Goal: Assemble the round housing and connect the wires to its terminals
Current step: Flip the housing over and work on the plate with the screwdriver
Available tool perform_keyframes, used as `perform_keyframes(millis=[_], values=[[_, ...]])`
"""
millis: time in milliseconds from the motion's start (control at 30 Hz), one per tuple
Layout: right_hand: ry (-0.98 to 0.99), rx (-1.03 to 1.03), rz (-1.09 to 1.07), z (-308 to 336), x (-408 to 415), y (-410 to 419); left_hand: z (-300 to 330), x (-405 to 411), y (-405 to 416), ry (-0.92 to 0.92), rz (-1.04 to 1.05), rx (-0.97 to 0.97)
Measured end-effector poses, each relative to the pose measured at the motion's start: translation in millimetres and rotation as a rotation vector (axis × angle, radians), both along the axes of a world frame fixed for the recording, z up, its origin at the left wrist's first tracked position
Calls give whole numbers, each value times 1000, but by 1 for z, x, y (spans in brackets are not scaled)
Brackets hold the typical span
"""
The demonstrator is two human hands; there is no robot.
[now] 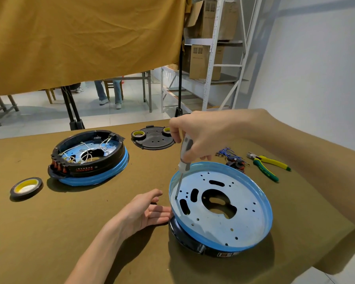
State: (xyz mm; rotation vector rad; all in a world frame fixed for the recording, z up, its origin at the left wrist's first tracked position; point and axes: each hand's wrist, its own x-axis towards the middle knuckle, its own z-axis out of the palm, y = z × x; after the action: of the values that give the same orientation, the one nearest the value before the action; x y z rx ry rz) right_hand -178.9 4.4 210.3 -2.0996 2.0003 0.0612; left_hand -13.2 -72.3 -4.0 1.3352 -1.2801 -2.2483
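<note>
A round blue-rimmed metal plate with several holes and slots lies on a black ring in front of me, to the right. My right hand grips a grey-handled screwdriver, held upright with its tip on the plate near the left rim. With straight fingers, my left hand touches the housing's left edge. A second housing, black ring on blue plate with white wires and orange coils inside, sits at the back left. Loose blue wires lie behind the plate.
A black cover plate with two tape rolls on it lies at the back. A yellow tape roll sits at the left. Green-yellow pliers lie at the right. A tan cloth covers the table; its right edge is close.
</note>
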Motion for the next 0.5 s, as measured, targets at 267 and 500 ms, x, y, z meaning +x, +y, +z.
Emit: perform_keyframes(millis=[267,500], values=[[50,43,35,3,1,1,3,-1,2,-21,10,-14],[52,8,40,-2,5,-9,4,-1,3,-32,10,-18]])
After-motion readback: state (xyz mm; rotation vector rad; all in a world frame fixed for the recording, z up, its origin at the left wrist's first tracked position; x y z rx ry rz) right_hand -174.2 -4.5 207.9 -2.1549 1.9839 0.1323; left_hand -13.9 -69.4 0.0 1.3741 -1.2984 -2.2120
